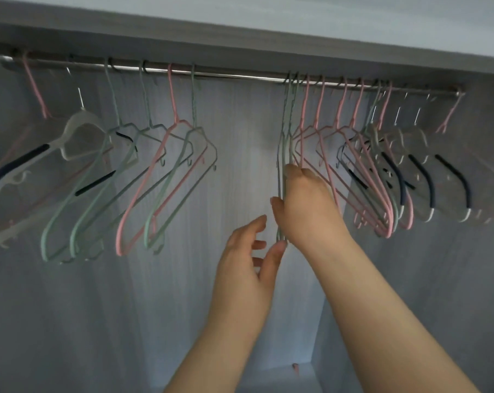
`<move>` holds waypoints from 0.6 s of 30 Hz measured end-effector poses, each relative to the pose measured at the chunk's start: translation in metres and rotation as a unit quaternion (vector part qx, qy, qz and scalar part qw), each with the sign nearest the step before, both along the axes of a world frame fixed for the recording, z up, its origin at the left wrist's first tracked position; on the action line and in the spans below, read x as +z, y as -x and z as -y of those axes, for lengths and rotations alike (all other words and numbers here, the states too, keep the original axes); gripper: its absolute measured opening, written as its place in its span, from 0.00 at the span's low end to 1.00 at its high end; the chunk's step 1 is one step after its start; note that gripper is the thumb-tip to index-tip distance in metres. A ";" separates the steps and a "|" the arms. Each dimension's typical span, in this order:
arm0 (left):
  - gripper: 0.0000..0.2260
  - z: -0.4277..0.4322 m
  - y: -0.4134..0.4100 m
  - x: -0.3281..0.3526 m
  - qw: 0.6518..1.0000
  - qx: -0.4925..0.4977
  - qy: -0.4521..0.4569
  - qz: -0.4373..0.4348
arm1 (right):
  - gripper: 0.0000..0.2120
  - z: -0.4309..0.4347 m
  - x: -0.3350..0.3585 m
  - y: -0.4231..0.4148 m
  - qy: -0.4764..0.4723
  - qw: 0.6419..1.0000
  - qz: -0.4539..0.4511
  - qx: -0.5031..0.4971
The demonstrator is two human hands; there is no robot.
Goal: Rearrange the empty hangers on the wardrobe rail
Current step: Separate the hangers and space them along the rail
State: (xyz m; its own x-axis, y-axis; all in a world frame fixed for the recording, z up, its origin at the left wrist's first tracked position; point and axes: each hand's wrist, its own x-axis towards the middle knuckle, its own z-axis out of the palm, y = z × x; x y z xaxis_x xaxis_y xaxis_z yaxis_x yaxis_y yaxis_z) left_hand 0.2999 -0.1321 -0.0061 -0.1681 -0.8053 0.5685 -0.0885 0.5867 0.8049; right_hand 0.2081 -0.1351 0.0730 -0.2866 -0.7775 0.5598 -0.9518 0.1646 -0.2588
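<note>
Rail: a metal wardrobe rail (240,74) runs across under the top board, with hangers hooked on it in two groups and a bare stretch between them.
Left group: from the left, a faint pink hanger (37,89), a white hanger with dark pads (82,116), two green hangers (113,97), a pink one (172,97) and one more green; all hang slantwise and blurred.
Left hand: the left hand (248,259) is raised with its fingers loosely spread and holds nothing; its thumb tip is at the bottom end of the green pair.
Green pair: two green hangers (285,131) hang edge-on, side by side, at the left end of the right group, hooks on the rail.
Right hand: the right hand (308,205) has its fingers curled round the lower part of the green pair.
Right group: pink hangers (305,106) close together, then green and clear hangers with dark pads (464,185), overlapping, and a pink hanger (450,114) at the far right.
</note>
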 end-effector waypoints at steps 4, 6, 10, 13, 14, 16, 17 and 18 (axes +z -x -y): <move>0.06 0.020 0.019 0.000 0.998 -0.024 -0.053 0.033 | 0.11 0.000 -0.006 0.002 -0.002 0.997 -0.063 -0.039; 0.05 0.021 0.022 -0.002 0.997 -0.024 -0.060 0.030 | 0.09 0.001 -0.007 0.003 -0.004 0.997 -0.064 -0.042; 0.06 0.017 0.018 -0.002 0.999 -0.013 -0.046 0.006 | 0.09 0.007 -0.004 -0.003 -0.005 0.999 -0.023 -0.025; 0.08 0.019 0.003 0.001 1.000 0.011 -0.017 -0.019 | 0.08 0.013 -0.003 -0.012 -0.009 1.000 0.023 0.011; 0.08 0.019 -0.002 0.002 1.000 0.017 -0.015 -0.021 | 0.07 0.015 -0.004 -0.016 -0.009 0.998 0.042 0.040; 0.08 0.020 -0.012 0.002 0.999 0.026 -0.019 -0.025 | 0.06 0.017 -0.005 -0.024 -0.010 0.992 0.077 0.099; 0.09 0.020 -0.016 0.001 0.999 0.033 -0.019 -0.026 | 0.07 0.019 -0.007 -0.028 -0.010 0.990 0.082 0.116; 0.09 0.020 -0.020 0.000 0.999 0.042 -0.017 -0.024 | 0.09 0.021 -0.008 -0.032 -0.008 0.989 0.083 0.126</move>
